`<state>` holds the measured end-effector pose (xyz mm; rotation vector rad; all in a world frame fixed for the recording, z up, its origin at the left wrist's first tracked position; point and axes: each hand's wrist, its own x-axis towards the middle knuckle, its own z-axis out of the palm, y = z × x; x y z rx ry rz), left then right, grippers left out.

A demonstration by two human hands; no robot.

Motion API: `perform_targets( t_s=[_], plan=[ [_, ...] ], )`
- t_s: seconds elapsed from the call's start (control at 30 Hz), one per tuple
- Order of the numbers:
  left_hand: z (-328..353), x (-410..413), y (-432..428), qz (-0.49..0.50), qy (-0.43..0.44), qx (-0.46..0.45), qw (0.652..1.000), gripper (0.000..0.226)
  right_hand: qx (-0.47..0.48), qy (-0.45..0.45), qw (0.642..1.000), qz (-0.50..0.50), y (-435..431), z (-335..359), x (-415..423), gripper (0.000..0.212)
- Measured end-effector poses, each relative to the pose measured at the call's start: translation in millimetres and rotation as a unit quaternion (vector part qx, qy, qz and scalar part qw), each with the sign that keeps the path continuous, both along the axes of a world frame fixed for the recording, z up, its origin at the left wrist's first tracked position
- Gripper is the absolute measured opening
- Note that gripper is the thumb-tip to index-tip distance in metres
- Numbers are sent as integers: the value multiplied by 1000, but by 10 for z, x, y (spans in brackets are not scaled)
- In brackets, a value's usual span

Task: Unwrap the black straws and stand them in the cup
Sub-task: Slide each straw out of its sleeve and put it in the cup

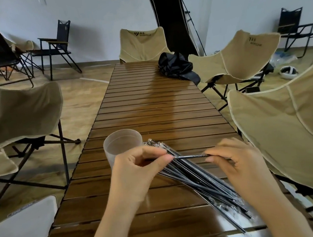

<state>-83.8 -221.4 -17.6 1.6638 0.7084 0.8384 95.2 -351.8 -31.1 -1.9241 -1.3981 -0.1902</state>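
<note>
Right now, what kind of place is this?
Likely an indoor room set up camping-style: a slatted wooden table, beige fabric camp chairs around it, and black folding chairs by the plain pale wall.

Glossy slatted wood table (156, 106), frosted plastic cup (122, 144), clear-wrapped black straws (200, 177).

Slatted table (151, 109): cup (114, 148), wrapped straws (198, 179), black bag (177, 66).
</note>
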Motion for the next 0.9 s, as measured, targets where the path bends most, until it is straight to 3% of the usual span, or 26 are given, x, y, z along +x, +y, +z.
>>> perform_targets(
  t_s=[0.07, 0.17, 0.27, 0.4, 0.7, 0.9],
  plan=[
    [-3, -69, 55, -17, 102, 117, 988, 15, -19, -13, 1000, -4, -12, -5, 22, 11],
    [-48, -132, 110, -28, 199, 216, 956, 11, -57, -41, 997, -33, -56, -22, 83, 6],
    [-65, -184, 155, -44, 255, 275, 926, 15, -72, -25, 995, -58, -141, -14, 181, 9],
    [-158, -139, 151, -109, 311, 350, 877, 24, -78, -4, 997, 4, -113, -41, 174, 15],
    [-308, -83, 240, -151, 351, 376, 844, 30, -90, -20, 995, 49, 22, -58, 48, 25],
    [-331, -2, 226, -198, 339, 333, 858, 30, -102, -22, 994, 37, 8, -86, 53, 20]
  ],
)
